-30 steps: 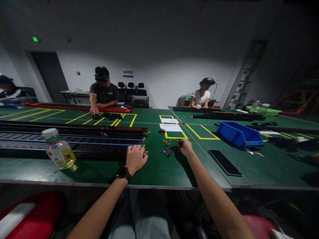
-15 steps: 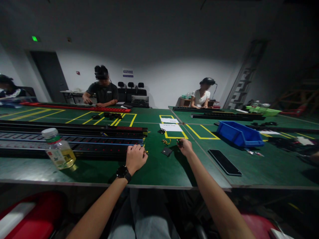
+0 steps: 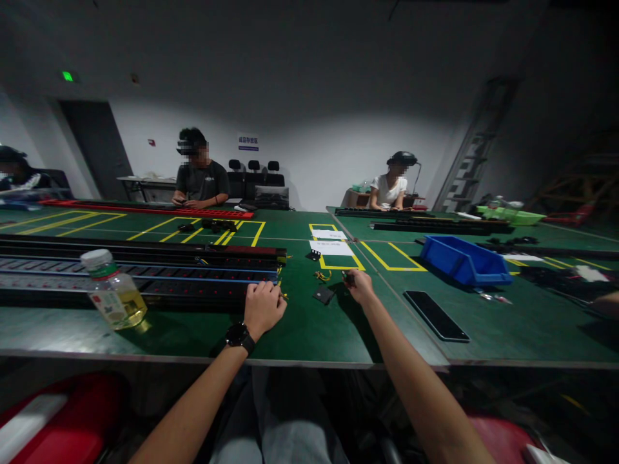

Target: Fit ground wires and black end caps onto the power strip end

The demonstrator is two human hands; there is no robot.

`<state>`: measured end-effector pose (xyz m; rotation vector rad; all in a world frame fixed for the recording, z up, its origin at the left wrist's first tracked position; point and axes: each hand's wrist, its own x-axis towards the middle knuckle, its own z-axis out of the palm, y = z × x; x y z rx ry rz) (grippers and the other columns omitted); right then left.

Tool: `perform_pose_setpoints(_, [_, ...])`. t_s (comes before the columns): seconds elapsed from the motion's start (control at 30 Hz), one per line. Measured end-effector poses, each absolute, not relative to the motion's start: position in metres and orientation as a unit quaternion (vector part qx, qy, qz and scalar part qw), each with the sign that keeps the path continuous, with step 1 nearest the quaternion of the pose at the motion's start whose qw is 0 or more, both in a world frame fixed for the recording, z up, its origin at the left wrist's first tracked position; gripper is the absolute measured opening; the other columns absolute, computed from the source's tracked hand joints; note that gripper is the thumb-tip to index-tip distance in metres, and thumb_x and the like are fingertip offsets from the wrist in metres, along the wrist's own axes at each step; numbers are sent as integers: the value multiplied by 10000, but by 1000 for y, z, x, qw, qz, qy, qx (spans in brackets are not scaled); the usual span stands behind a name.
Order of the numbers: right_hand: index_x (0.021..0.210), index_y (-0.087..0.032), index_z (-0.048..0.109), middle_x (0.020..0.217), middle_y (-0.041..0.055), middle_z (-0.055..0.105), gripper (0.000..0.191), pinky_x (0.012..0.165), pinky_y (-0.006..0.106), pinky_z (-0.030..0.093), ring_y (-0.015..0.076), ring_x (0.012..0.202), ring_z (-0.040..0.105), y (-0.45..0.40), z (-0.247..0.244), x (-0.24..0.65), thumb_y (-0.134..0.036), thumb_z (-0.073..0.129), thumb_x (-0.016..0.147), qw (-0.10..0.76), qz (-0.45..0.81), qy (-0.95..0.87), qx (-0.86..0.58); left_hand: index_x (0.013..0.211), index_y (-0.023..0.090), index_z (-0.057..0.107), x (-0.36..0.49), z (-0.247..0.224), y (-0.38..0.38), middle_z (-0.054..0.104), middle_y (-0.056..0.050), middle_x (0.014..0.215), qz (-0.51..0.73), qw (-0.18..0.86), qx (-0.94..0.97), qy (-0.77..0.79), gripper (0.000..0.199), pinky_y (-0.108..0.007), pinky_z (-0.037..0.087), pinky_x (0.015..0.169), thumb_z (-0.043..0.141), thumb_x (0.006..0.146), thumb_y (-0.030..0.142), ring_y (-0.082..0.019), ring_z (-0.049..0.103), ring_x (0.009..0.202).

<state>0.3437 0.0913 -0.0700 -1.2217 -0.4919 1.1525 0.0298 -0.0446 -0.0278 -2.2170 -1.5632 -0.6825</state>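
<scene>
My left hand [image 3: 264,307], with a dark watch on its wrist, is closed over the right end of the nearest long black rail [image 3: 193,299]. Yellow wire ends [image 3: 284,296] poke out by its fingertips. To the right, just above the tabletop, my right hand [image 3: 362,288] pinches a small dark part [image 3: 349,278], too small to identify. Between the two hands lie a flat black square piece [image 3: 324,294], a little bundle of yellow wires [image 3: 322,276] and a small black part with holes [image 3: 314,255].
A bottle of yellow liquid [image 3: 115,293] stands before the rails on the green table [image 3: 309,341]. Rightward are a phone [image 3: 436,315] and a blue bin [image 3: 464,264]. White paper labels [image 3: 331,247] lie ahead. Co-workers sit across the table and at far left.
My hands stay almost still. Across the table, the co-worker in the dark shirt has brought their raised hand down and inward. A hand at the far right edge shows more.
</scene>
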Motion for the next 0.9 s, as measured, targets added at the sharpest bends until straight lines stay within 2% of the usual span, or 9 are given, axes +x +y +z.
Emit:
perform_pose_setpoints(0.07, [1178,-172,683,1108,67,721,227,747,348,629,194,887,712,92,-70,344,-327,692,1012,647,502,-216,-533,854,197,687,30,-28,-45,712,-98,941,-243,169,-781,-550,132,-450,359,856,576,915,234,-277,623,963])
perform_pose_setpoints(0.13, [974,-186,682,847,20,723,58,560,267,581,167,683,687,91,-70,344,-216,725,949,654,497,-217,-528,855,198,686,30,-27,-45,712,-98,940,-241,170,-780,-551,131,-452,360,857,576,915,234,-277,623,962])
perform_pose_setpoints(0.2, [818,-214,624,648,-19,668,155,426,229,500,155,533,636,91,-70,344,-112,734,857,661,494,-219,-521,857,199,686,30,-27,-45,716,-97,944,-236,175,-780,-553,131,-457,364,860,575,916,237,-277,621,960])
perform_pose_setpoints(0.33, [761,-229,575,569,-38,649,222,362,213,455,151,460,617,89,-68,343,-62,720,766,669,492,-227,-510,860,198,688,30,-27,-45,720,-100,953,-231,181,-781,-552,143,-468,375,856,568,922,245,-280,616,955])
perform_pose_setpoints(0.5, [778,-224,580,567,-34,653,208,365,209,455,151,460,621,88,-67,342,-70,720,768,669,489,-226,-512,863,198,695,30,-28,-45,717,-105,947,-236,177,-782,-550,152,-467,378,852,562,922,244,-286,615,952])
perform_pose_setpoints(0.63, [819,-210,617,631,-22,670,148,400,211,472,143,498,625,88,-67,342,-124,733,850,661,491,-221,-523,862,201,699,30,-27,-45,711,-106,944,-239,170,-781,-551,150,-459,376,858,567,919,242,-284,616,956])
perform_pose_setpoints(0.7, [923,-182,665,778,3,709,65,495,228,536,139,598,656,88,-67,342,-206,725,937,653,494,-220,-530,862,200,701,30,-27,-45,708,-104,943,-237,170,-781,-552,152,-458,377,861,566,919,243,-282,616,956])
perform_pose_setpoints(0.83, [1266,-166,657,1208,81,692,312,824,386,625,201,967,705,88,-66,340,-374,671,1034,640,500,-222,-540,870,197,704,30,-28,-45,710,-106,955,-231,175,-782,-551,163,-461,377,859,559,927,246,-282,617,962])
perform_pose_setpoints(0.9, [1255,-166,664,1201,83,697,303,821,389,626,208,969,708,88,-66,340,-363,680,1025,639,499,-222,-541,870,196,700,30,-28,-44,710,-104,953,-230,179,-782,-551,157,-458,376,858,562,926,246,-280,619,964])
